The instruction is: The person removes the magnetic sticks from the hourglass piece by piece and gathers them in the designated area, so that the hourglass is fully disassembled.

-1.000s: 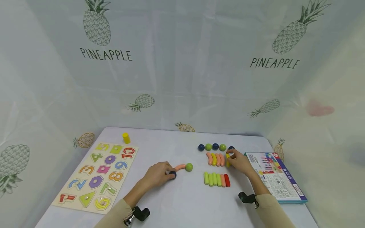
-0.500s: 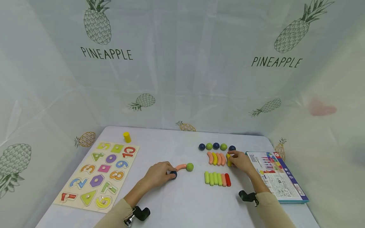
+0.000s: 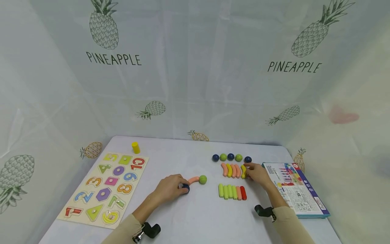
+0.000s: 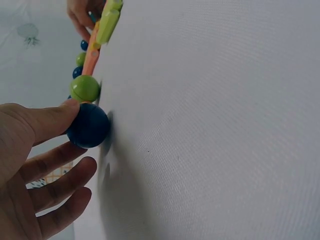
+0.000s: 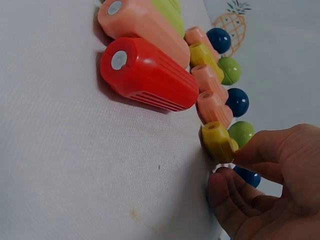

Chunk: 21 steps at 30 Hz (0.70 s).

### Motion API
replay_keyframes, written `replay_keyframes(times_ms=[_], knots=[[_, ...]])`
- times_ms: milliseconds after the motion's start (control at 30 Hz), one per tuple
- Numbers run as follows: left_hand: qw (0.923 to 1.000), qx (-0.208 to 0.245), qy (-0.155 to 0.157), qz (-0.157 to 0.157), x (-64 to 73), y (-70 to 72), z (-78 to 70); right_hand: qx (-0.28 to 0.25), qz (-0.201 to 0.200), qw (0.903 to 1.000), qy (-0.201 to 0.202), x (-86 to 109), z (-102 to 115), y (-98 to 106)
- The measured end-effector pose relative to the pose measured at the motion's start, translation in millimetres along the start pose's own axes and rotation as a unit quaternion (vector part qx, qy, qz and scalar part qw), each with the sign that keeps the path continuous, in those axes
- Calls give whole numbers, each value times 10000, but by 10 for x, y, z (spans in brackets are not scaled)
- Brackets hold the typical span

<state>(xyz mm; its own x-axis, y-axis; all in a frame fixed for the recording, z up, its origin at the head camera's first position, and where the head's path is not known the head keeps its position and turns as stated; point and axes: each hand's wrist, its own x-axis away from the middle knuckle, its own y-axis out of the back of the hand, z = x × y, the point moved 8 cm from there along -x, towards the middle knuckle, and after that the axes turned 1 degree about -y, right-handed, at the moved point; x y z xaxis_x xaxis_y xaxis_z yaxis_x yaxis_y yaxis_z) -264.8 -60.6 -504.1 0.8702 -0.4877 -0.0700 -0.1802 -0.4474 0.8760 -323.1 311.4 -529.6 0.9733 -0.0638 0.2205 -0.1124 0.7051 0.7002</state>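
Note:
My left hand (image 3: 171, 187) pinches a dark blue ball (image 4: 88, 126) between thumb and forefinger, close over the table, with the other fingers spread. A salmon curved toy stick (image 3: 193, 180) leads from that ball to a green ball (image 3: 202, 179). To the right, my right hand (image 3: 257, 173) has thumb and finger at the near side of a yellow curved stick (image 5: 217, 141), which lies at the right end of a row of curved salmon and yellow sticks (image 3: 233, 170). Behind it runs a line of blue and green balls (image 3: 231, 157).
Straight sticks in green, salmon and red (image 3: 232, 192) lie side by side nearer me. A wooden number puzzle board (image 3: 105, 189) is at left, a yellow cylinder (image 3: 135, 147) behind it. At right lies a printed box (image 3: 295, 189); a pineapple-print curtain (image 3: 195, 67) hangs behind the table.
The yellow curved stick under my right fingers has shifted slightly left, nearer the row, and now lines up more with it. My left hand has barely moved with the blue ball.

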Motion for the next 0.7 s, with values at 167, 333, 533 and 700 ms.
replay_keyframes(times_ms=[167, 333, 533, 700], knots=[[10000, -84, -19, 23, -1, -11, -9, 10, 78, 9999, 96, 13, 24, -23], [9998, -162, -90, 16, -13, -18, -16, 62, 141, 9992, 365, 42, 88, -29], [9998, -155, -138, 26, -12, -35, -10, 63, 171, 9986, 487, 53, 111, -35], [9999, -91, -132, 57, -5, -30, -24, 111, 3, 9990, 430, 31, 96, -24]])
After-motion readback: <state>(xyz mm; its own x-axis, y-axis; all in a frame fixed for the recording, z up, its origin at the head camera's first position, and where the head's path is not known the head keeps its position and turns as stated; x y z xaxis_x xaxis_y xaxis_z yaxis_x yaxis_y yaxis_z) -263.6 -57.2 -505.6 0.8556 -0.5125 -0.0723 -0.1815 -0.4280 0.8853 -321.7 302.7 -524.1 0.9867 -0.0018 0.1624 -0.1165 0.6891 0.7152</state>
